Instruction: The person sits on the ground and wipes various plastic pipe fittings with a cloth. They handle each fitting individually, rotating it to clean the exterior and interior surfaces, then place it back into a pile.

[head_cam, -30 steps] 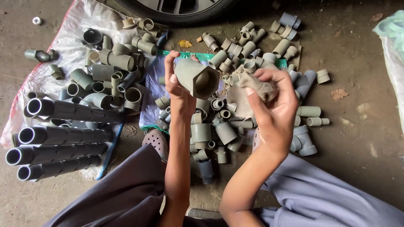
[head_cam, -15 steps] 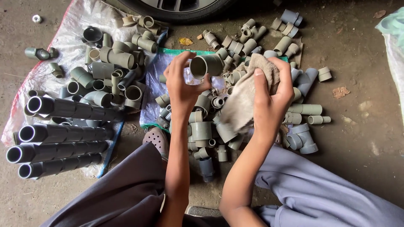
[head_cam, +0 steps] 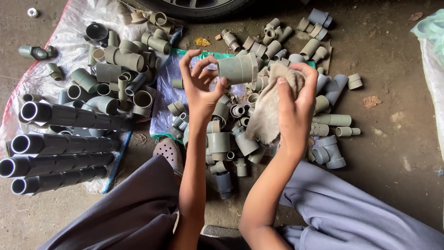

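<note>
My left hand holds a grey plastic pipe fitting up by one end, fingers wrapped on it. My right hand grips a dirty beige rag that touches the fitting's right side and hangs down below. Under both hands lies a heap of grey pipe fittings on a clear plastic sheet.
Long dark pipes lie stacked at the left. More fittings sit on a white sack at upper left, others at the top right. A tyre is at the top edge. My knees in grey cloth are at the bottom, with a sandal.
My left hand has turned the fitting from open end facing up to lying sideways. The right hand with the rag moved up against the fitting's side.
</note>
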